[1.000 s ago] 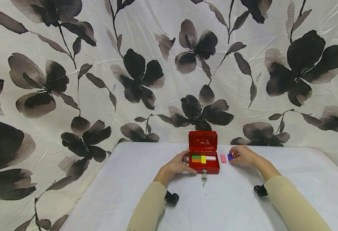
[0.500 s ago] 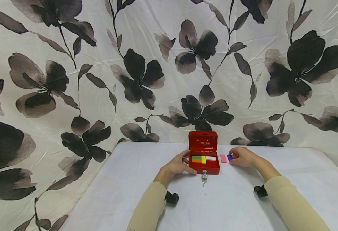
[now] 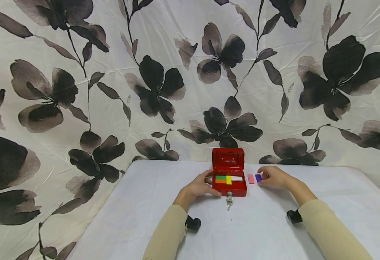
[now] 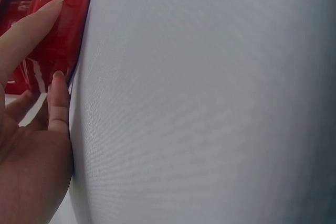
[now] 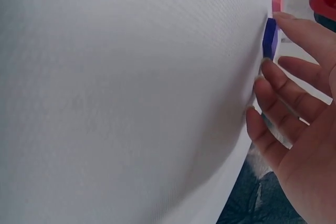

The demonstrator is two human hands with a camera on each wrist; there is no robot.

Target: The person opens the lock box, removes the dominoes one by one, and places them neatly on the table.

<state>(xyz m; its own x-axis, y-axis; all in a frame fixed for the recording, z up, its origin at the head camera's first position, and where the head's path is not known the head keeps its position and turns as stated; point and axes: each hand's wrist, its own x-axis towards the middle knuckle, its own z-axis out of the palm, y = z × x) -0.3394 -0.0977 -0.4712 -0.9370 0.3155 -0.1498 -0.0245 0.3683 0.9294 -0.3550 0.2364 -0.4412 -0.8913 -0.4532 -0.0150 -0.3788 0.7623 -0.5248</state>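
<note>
Head view: purple block (image 3: 258,178) right of centre, just left of right hand (image 3: 273,178), nearer hand; long axis roughly up frame. Left hand (image 3: 200,187) grips red box (image 3: 240,193).
Left wrist view: thumb across red box front, upper left.
Right wrist view: purple block upper right, thumb and fingertips near opposite ends; pinched or loose, cannot tell.

From the head view, well back, we look forward and down across the table (image 3: 222,234). At both wrists we look close along its surface; all views share the red box (image 3: 237,188), at ten o'clock in the left wrist's, two o'clock in the right's.
</note>
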